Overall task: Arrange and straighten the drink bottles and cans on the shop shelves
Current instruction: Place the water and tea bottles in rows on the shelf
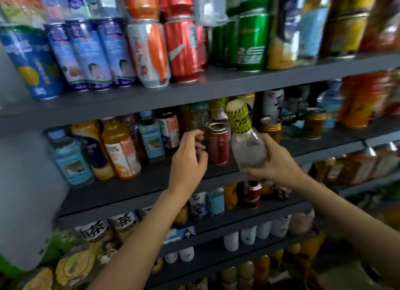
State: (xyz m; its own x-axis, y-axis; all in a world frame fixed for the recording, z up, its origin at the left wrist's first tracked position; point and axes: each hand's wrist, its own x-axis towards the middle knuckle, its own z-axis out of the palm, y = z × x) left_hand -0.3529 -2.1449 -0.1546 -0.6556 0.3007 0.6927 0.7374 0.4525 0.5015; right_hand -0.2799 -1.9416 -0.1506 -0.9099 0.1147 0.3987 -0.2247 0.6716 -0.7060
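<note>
A pale, blurred white surface (26, 192) fills the left edge of the frame from mid-height down; what it is cannot be told. At top centre hangs a translucent plastic tag (208, 6), its print unreadable. Below centre sits a small blue printed label strip (179, 233). In the lower left corner is a bright green patch (8, 266), too blurred to identify.

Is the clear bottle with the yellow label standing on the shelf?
No: the right hand grips the clear bottle by its base, lifted and tilted in front of the shelf.
</note>
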